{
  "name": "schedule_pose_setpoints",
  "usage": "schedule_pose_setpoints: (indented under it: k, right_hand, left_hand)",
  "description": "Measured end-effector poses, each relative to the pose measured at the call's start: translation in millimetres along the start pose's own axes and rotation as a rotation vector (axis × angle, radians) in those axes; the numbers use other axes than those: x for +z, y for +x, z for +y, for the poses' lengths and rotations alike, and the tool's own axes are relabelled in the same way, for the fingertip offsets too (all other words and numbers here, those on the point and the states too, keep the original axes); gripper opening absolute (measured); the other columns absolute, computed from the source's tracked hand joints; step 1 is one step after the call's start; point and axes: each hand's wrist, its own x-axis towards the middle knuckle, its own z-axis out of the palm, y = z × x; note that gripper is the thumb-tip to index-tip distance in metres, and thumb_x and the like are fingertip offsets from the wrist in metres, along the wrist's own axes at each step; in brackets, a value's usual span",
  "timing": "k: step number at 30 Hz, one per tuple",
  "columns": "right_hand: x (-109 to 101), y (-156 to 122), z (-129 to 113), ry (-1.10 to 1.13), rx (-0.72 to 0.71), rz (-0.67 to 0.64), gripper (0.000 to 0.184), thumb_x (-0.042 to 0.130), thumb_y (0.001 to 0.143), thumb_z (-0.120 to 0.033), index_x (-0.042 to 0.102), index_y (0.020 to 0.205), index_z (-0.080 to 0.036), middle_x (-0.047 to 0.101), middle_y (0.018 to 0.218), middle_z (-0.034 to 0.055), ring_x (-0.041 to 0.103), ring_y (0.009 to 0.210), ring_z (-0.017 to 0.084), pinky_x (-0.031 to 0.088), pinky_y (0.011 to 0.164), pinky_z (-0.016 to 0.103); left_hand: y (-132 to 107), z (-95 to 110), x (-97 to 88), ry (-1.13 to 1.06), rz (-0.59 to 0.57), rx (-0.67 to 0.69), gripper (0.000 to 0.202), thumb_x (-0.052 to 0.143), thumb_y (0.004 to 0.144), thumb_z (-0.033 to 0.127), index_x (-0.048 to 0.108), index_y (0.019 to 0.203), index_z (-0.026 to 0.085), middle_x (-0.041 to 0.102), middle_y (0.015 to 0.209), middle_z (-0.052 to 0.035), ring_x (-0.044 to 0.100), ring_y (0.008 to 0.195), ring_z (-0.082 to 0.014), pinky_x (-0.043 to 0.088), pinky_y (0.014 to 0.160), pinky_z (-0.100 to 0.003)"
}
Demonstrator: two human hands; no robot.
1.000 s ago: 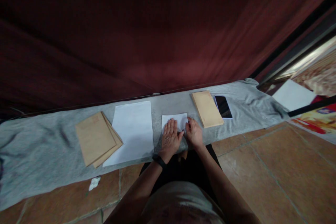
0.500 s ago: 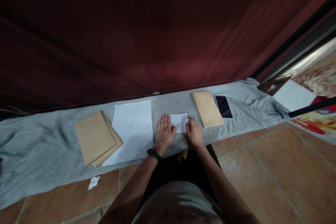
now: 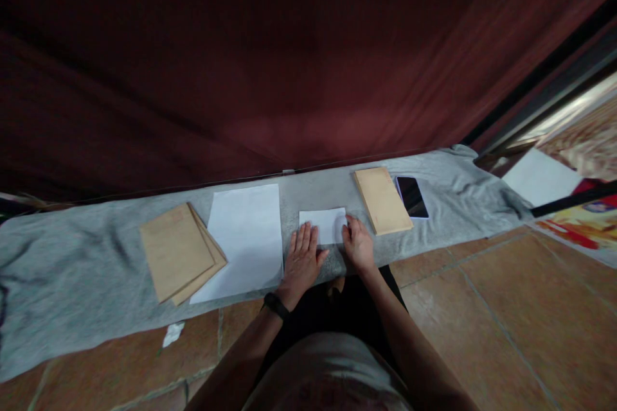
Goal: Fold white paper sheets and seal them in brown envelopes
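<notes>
Paper (image 3: 330, 226), smooth, white, rectangular, lies mid-scene on soft cloth (image 3: 313, 192). Left hand (image 3: 302, 260) rests flat, fingers released; right hand (image 3: 358, 244) curls at its right edge, grip unclear. Brown envelopes (image 3: 176, 252), contents hidden, lie either side.

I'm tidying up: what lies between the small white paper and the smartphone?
In the head view: the right hand and, beside the smartphone, the brown envelope stack.

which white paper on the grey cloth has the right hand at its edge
The small white paper, right of the large white sheet that brown envelopes partly cover.
</notes>
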Motion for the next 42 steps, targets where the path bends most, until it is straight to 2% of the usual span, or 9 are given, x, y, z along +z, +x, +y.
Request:
schedule_pose_setpoints:
  k: [3,8,11,14,17,19,28,33,42]
  right_hand:
    - [0.3,-0.2,-0.4,-0.002,-0.011,0.018,0.037,0.039,0.1,-0.026,0.056,0.13,-0.012,0.067,0.112,0.0154,0.062,0.108,0.026,0.05,0.093,0.04]
    - [-4.0,-0.5,-9.2,-0.081,-0.011,0.045,0.038,0.036,0.101,-0.025,0.058,0.13,-0.013,0.067,0.11,0.015,0.061,0.106,0.027,0.049,0.095,0.044]
    - [-6.3,0.4,-24.5,-0.1,-0.078,0.026,0.039,0.036,0.102,-0.026,0.058,0.133,-0.015,0.063,0.127,0.0157,0.056,0.12,0.029,0.044,0.103,0.048]
    - [-2.0,1.3,-43.3,-0.014,-0.232,-0.111,0.042,0.037,0.103,-0.028,0.054,0.14,-0.017,0.055,0.144,0.0128,0.046,0.136,0.026,0.037,0.114,0.047]
    - [8.1,0.4,-56.2,0.057,-0.361,-0.293,0.046,0.035,0.105,-0.033,0.049,0.146,-0.017,0.053,0.148,0.011,0.044,0.14,0.022,0.034,0.118,0.044]
    - [14.5,-1.0,-59.0,0.058,-0.389,-0.342,0.047,0.035,0.105,-0.034,0.046,0.148,-0.017,0.052,0.15,0.011,0.042,0.142,0.022,0.031,0.12,0.045]
    - [17.9,3.1,-39.6,-0.076,-0.348,-0.302,0.052,0.036,0.105,-0.038,0.042,0.151,-0.014,0.043,0.156,0.012,0.035,0.147,0.024,0.027,0.122,0.046]
    - [15.7,5.9,-24.3,-0.187,-0.321,-0.309,0.057,0.032,0.106,-0.043,0.037,0.153,-0.012,0.035,0.16,0.0112,0.031,0.149,0.024,0.023,0.123,0.046]
    - [8.5,7.2,-4.7,-0.302,-0.247,-0.207,0.059,0.032,0.106,-0.043,0.034,0.154,-0.01,0.038,0.157,0.0147,0.033,0.148,0.026,0.025,0.121,0.047]
  left_hand:
    - [-3.9,0.9,-4.5,0.003,-0.013,0.018,0.062,0.045,0.099,0.044,0.034,0.154,0.016,0.03,0.162,-0.0147,0.024,0.152,-0.0288,0.022,0.123,-0.053]
    - [-5.0,1.4,-5.8,0.012,-0.003,0.031,0.063,0.046,0.099,0.044,0.036,0.153,0.013,0.027,0.162,-0.0175,0.022,0.152,-0.0301,0.021,0.123,-0.053]
    - [-4.9,1.7,-5.1,0.014,-0.005,0.03,0.063,0.045,0.099,0.043,0.036,0.153,0.012,0.027,0.162,-0.0181,0.021,0.152,-0.0303,0.021,0.123,-0.053]
    - [-4.6,1.6,-4.6,0.023,-0.024,0.03,0.062,0.045,0.099,0.038,0.035,0.154,0.011,0.028,0.162,-0.0186,0.021,0.152,-0.0303,0.02,0.124,-0.052]
    - [-4.6,0.8,-3.0,0.031,-0.057,0.045,0.063,0.044,0.096,0.028,0.032,0.154,0.008,0.03,0.161,-0.0193,0.022,0.152,-0.0299,0.018,0.124,-0.052]
    - [-4.9,0.0,-1.4,0.034,-0.073,0.055,0.064,0.045,0.095,0.024,0.031,0.155,0.007,0.031,0.16,-0.0192,0.023,0.151,-0.0297,0.017,0.124,-0.052]
    - [-5.8,0.8,1.6,0.031,0.02,0.047,0.06,0.041,0.098,0.03,0.034,0.153,0.006,0.031,0.16,-0.0199,0.021,0.152,-0.0291,0.02,0.124,-0.052]
    - [-6.1,0.3,3.1,0.05,0.018,0.03,0.062,0.041,0.099,0.037,0.032,0.154,0.009,0.031,0.161,-0.017,0.022,0.152,-0.0284,0.022,0.124,-0.05]
    - [-6.8,0.2,3.0,0.053,0.023,0.021,0.063,0.041,0.101,0.041,0.033,0.154,0.009,0.028,0.162,-0.0165,0.021,0.152,-0.028,0.019,0.125,-0.049]
